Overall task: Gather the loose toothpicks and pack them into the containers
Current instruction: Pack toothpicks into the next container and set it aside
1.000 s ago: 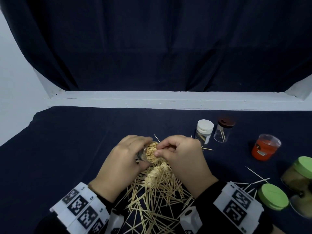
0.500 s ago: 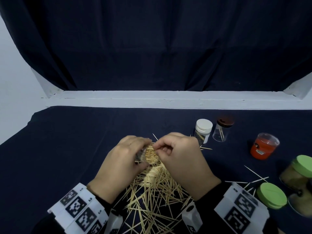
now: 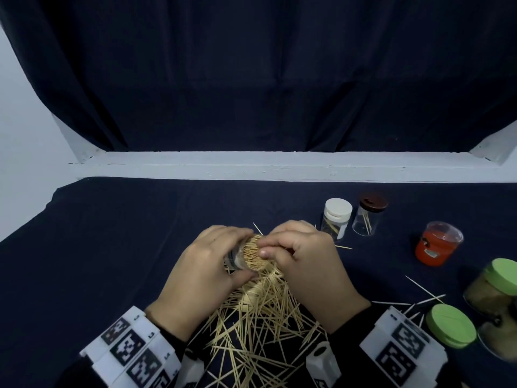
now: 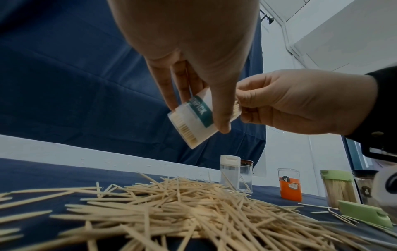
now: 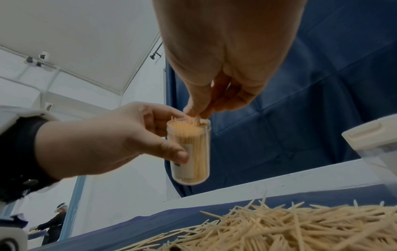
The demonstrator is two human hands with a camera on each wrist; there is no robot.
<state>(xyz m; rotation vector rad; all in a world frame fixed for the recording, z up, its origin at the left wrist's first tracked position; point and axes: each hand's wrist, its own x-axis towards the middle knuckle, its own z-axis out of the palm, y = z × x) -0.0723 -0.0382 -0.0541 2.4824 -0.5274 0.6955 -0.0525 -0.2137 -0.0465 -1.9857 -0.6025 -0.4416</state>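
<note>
Both hands meet over the middle of the dark cloth (image 3: pixel 117 247), raised above the loose toothpicks (image 3: pixel 260 326), which lie heaped just on my near side of them. My left hand (image 3: pixel 201 275) wraps a clear container (image 5: pixel 189 152), thumb on one side of its wall and fingers on the other. My right hand (image 3: pixel 305 264) sits just to its right, nearer the mouth, fingertips (image 5: pixel 196 111) pinched at the toothpick tips that stand up out of the packed bundle (image 5: pixel 187 126). From the right wrist view I think a few picks are held in that pinch, though the blur there leaves me unsure.

What the coming move turns on is the container's long axis. It runs from the base, down and to the left, up to the open mouth, which tilts right toward my right hand. Any picks I feed in have to travel along that same line, tips lying parallel to the ones already inside. With the mouth this crowded, I judge a slanted entry would jam against the bundle.

Further right stand a white-capped vial (image 3: pixel 337 219), a brown-capped vial (image 3: pixel 369 217) and an orange container (image 3: pixel 436 245), well apart from both hands.
</note>
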